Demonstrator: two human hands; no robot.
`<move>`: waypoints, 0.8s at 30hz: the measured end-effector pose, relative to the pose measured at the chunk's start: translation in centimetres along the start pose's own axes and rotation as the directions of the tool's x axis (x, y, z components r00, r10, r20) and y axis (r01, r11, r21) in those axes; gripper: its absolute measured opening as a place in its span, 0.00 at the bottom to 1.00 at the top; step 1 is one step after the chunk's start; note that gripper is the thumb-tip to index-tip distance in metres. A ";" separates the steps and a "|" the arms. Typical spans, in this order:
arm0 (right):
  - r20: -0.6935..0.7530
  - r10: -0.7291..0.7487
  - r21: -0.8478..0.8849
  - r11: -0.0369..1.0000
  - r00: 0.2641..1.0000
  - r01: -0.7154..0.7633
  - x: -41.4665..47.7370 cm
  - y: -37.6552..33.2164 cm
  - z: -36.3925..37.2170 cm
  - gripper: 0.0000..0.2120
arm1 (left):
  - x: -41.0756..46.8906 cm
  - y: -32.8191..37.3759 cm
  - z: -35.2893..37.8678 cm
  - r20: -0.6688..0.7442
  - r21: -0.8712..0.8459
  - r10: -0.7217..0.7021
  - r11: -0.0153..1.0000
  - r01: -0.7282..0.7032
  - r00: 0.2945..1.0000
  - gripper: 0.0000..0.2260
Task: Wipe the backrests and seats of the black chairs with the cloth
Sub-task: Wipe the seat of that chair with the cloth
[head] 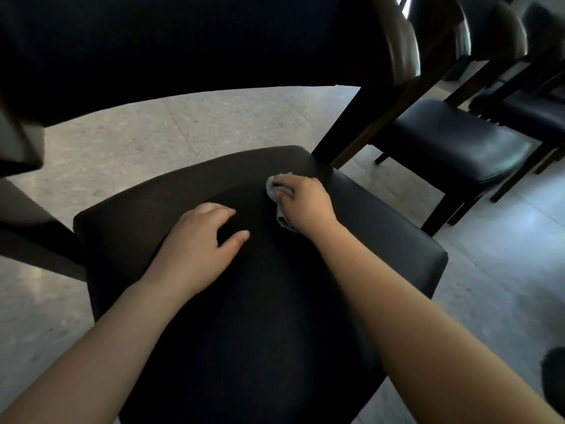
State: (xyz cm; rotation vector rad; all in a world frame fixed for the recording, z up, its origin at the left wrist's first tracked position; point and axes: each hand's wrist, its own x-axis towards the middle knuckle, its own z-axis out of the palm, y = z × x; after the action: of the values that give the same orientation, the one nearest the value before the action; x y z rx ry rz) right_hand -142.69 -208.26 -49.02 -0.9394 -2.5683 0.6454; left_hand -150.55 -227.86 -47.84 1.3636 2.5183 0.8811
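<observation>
Stone floor, pale and speckled, spreads under the whole scene, and towering across the top of the view is the broad black padded backrest of the nearest chair, dark and untouched by either hand right now. Below it comes the wide black leather-look seat, and that's where the action is. Off to the right a neighbouring black chair with dark wooden legs waits in line, with more behind it, so by my reading there's plenty of the job left. Now the hands. The left hand sits on the middle of the seat, its fingers spread and loosely arched, holding nothing. It looks like a brace, steadying the person as they lean in over the cushion. The right hand is reaching to the far right of the seat, close to where the back post meets the cushion, fingers curled tight around the small crumpled grey cloth. The cloth is bunched beneath the palm and pressed flat to the seat, with bits peeking out ahead of the knuckles and back by the wrist. That bunched grip puts the pressure where the wiping happens, and I'd call this the seat pass on this chair.
</observation>
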 end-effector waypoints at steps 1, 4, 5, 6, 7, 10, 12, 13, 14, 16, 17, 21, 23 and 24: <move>-0.038 -0.014 0.037 0.999 0.999 0.016 0.7 0.0 0.0 0.16 | 0.1 -0.2 -0.1 -0.004 0.006 -0.005 1.000 0.005 1.000 0.22; -0.014 -0.092 0.012 0.996 0.996 0.093 2.2 -0.1 0.3 0.17 | 0.3 -0.3 -0.2 0.004 0.022 -0.033 0.999 0.033 0.999 0.22; 0.065 -0.102 -0.035 0.994 0.993 0.105 2.1 -0.2 0.5 0.18 | 0.3 -0.3 -0.1 0.003 0.025 -0.038 0.999 0.038 0.999 0.22; 0.133 -0.112 -0.078 0.989 0.985 0.123 1.8 -0.1 0.7 0.18 | 0.4 -0.2 -0.1 0.006 0.029 -0.040 0.999 0.040 0.999 0.23; 0.178 -0.121 -0.097 0.985 0.977 0.140 0.9 0.1 0.4 0.18 | 0.4 -0.2 -0.1 0.012 0.032 -0.043 0.999 0.043 0.999 0.23; 0.237 -0.193 -0.065 0.975 0.952 0.214 -4.4 0.8 -2.2 0.16 | 0.3 -0.2 0.2 0.026 0.033 -0.036 0.999 0.035 0.999 0.23; 0.263 -0.202 -0.075 0.971 0.943 0.229 -9.2 1.4 -4.8 0.14 | 0.1 -0.1 0.2 0.052 0.032 -0.022 0.999 0.020 0.998 0.23; 0.243 -0.185 -0.090 0.973 0.952 0.212 -11.3 1.6 -5.9 0.14 | 0.1 -0.1 0.3 0.064 0.032 -0.010 0.999 0.008 0.998 0.23; 0.177 -0.167 -0.103 0.977 0.970 0.187 -12.7 1.7 -6.7 0.13 | 0.0 0.0 0.3 0.075 0.034 0.004 0.999 -0.007 0.997 0.23; -0.058 -0.097 -0.116 0.989 0.994 0.090 -13.8 1.1 -6.5 0.13 | -0.1 0.3 0.5 0.106 0.044 0.025 0.999 -0.029 0.994 0.24; -0.163 -0.041 -0.129 0.991 0.986 0.020 -13.5 0.1 -6.0 0.13 | -0.1 0.5 0.7 0.112 0.053 0.027 0.998 -0.033 0.993 0.24; -0.125 0.213 -0.215 0.948 0.969 -0.236 -11.2 -3.9 -1.9 0.20 | 0.3 0.9 0.8 0.085 0.057 -0.003 0.998 -0.002 0.996 0.23; -0.099 0.223 -0.307 0.920 0.970 -0.243 -11.3 -4.0 -0.4 0.21 | 0.4 1.0 0.7 0.064 0.037 -0.013 0.999 0.011 0.998 0.22; -0.108 0.202 -0.331 0.916 0.973 -0.227 -11.7 -3.6 -0.3 0.19 | 0.3 1.0 0.6 0.066 0.032 -0.013 0.999 0.011 0.998 0.22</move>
State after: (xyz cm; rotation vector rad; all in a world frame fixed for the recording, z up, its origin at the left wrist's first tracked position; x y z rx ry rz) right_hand -135.92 -218.49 -48.61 -1.3443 -2.5799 0.2105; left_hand -149.80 -226.92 -47.76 1.3614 2.4979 0.7839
